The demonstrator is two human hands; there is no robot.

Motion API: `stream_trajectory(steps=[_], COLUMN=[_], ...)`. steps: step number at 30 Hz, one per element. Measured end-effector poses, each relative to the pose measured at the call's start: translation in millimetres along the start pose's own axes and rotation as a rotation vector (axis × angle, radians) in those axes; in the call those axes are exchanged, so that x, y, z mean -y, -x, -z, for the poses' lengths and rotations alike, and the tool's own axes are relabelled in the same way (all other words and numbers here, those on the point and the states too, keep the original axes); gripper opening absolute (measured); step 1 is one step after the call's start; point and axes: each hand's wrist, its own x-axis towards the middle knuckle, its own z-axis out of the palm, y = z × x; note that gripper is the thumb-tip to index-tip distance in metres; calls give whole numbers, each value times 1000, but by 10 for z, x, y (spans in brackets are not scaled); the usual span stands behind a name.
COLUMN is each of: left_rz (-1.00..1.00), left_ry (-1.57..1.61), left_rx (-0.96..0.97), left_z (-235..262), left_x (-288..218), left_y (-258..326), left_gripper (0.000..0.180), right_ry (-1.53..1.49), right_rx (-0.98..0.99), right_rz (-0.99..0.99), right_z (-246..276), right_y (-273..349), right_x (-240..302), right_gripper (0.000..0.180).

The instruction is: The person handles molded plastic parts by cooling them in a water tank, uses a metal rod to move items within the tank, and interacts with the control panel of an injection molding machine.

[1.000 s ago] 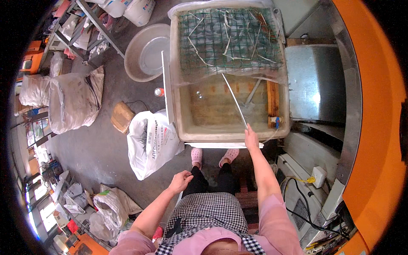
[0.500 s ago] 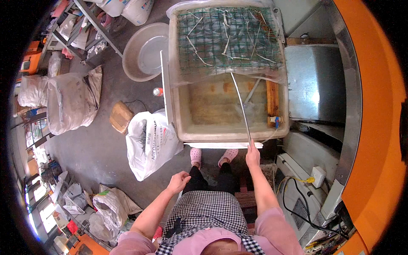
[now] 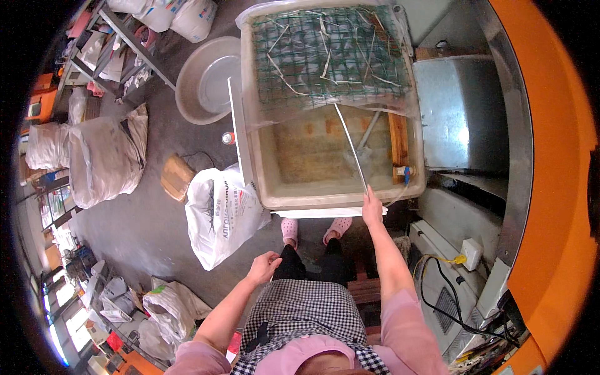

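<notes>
A white plastic bag (image 3: 220, 215) with printing on its side stands on the floor just above the left hand (image 3: 264, 267). Two bulging grey sacks (image 3: 94, 156) sit well to that hand's upper left. White sacks (image 3: 178, 14) lie far above it, at the top edge.

A long, thin, pale rod (image 3: 350, 147) slants across the tub (image 3: 340, 199), its near end at the front rim on the right and its far end reaching up and left toward the middle, under the edge of a clear plastic sheet. The tub is a big, cream-coloured rectangular basin holding murky yellowish-brown water. Its far half is covered by a green wire mesh (image 3: 325, 56) with pale strips lying scattered across it.
</notes>
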Motion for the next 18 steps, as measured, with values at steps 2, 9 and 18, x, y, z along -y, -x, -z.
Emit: stream_trajectory(steps=[2, 9, 18], left_rz=[-9, -12, 19], left_ry=[-27, 2, 5], left_rx=[6, 0, 5], left_z=[0, -40, -85], left_x=[50, 169, 114], left_y=[-28, -54, -79], left_gripper=[29, 30, 29], right_ry=[-18, 8, -268], right_rx=[-29, 7, -54], right_rz=[63, -10, 12], right_z=[-60, -149, -283], right_y=[-112, -51, -184], right_x=[1, -31, 89], right_gripper=[41, 41, 36])
